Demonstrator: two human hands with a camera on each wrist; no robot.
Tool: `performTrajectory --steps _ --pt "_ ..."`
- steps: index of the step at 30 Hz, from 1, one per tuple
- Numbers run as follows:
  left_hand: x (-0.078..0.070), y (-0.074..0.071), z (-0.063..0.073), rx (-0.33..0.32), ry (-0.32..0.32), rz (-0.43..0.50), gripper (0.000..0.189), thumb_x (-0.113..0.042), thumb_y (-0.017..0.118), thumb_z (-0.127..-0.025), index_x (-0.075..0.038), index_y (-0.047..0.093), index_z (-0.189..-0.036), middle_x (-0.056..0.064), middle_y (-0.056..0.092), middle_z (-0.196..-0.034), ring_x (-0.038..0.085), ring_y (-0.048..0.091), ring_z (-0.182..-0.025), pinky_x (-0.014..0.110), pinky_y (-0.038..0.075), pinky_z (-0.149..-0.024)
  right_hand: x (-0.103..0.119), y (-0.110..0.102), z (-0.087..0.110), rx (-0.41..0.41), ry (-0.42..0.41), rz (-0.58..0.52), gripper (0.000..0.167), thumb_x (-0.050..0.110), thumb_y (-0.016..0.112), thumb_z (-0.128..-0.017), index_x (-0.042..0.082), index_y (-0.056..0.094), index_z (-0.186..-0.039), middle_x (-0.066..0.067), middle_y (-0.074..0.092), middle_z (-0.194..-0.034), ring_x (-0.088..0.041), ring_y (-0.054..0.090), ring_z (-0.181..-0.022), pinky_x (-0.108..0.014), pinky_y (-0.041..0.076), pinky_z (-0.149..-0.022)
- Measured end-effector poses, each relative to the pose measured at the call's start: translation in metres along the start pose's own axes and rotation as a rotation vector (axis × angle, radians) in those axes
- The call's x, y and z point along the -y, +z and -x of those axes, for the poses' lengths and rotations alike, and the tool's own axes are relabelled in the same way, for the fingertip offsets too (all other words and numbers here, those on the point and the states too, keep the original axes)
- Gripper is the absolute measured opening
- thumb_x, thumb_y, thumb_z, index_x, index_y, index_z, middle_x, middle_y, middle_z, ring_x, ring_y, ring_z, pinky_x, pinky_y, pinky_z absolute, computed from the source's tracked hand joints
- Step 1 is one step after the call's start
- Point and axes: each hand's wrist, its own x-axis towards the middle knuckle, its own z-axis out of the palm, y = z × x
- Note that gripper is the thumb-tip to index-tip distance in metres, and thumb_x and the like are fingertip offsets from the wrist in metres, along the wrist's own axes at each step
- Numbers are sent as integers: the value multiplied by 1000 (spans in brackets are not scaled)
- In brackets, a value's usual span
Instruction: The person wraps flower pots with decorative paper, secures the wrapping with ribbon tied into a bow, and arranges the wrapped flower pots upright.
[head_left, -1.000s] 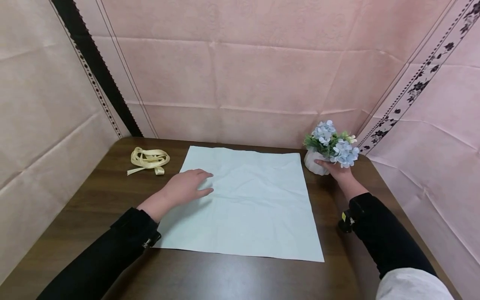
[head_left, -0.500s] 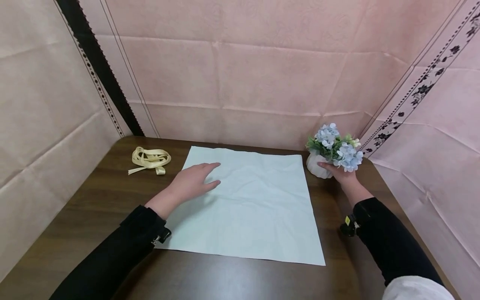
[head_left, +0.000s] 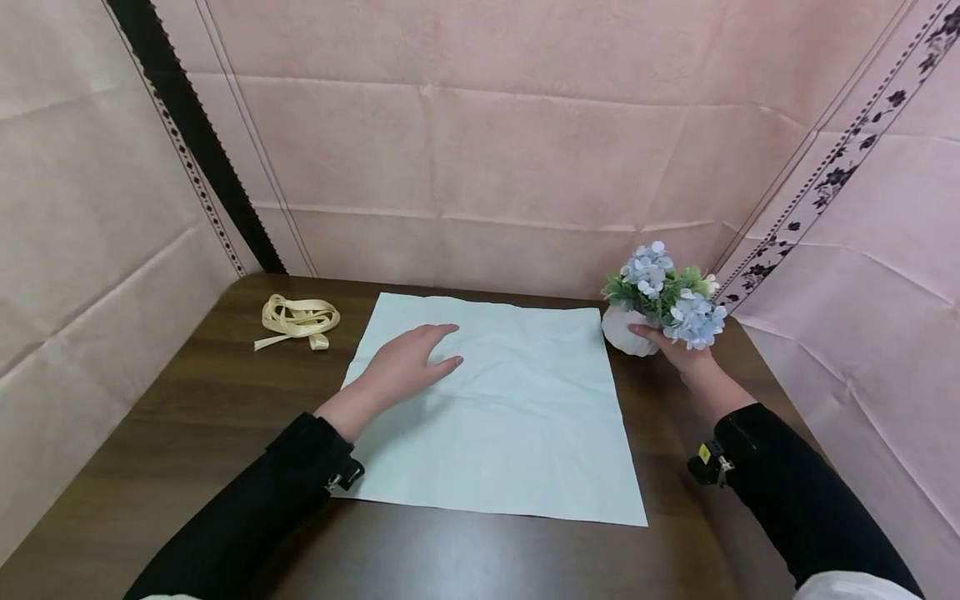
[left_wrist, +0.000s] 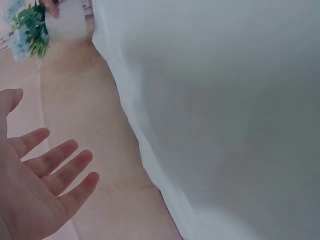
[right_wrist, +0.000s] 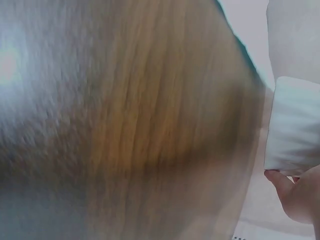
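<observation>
My right hand [head_left: 681,350] grips a white pot [head_left: 630,332] low on its side, beside the back right corner of the pale sheet [head_left: 510,417]. Blue artificial flowers [head_left: 693,318] with green leaves fill the pot and partly cover my fingers. In the right wrist view the pot [right_wrist: 295,125] shows smooth and white, my thumb at its lower edge. My left hand [head_left: 401,367] hovers over the left part of the sheet, thumb and fingers apart and holding nothing. Its fingers [left_wrist: 65,157] are spread in the left wrist view.
A loosely coiled cream ribbon [head_left: 300,318] lies at the back left of the brown wooden table [head_left: 187,433]. The sheet lies flat with light creases across the middle. Pink cloth [head_left: 525,150] hangs closely behind and at both sides.
My left hand has moved right, farther over the sheet. The right hand keeps its grip, and the pot has shifted slightly left, closer to the sheet's corner.
</observation>
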Motion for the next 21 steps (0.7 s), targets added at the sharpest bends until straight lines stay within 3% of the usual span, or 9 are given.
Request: performTrajectory --steps 10,21 --pt "-14 6 -1 -57 4 119 58 -44 59 -96 -14 47 -144 5 48 -144 23 41 -135 43 34 -108 54 7 37 102 -81 -182 83 18 82 -80 -1 29 -141 -18 34 -144 -34 29 -134 -56 20 -111" --pt "-18 16 -3 -54 -31 228 63 -45 60 -95 -14 42 -147 6 41 -149 23 35 -138 44 32 -109 96 36 66 172 -202 -211 75 4 77 -80 -5 30 -138 -17 35 -139 -27 32 -126 -45 22 -109"
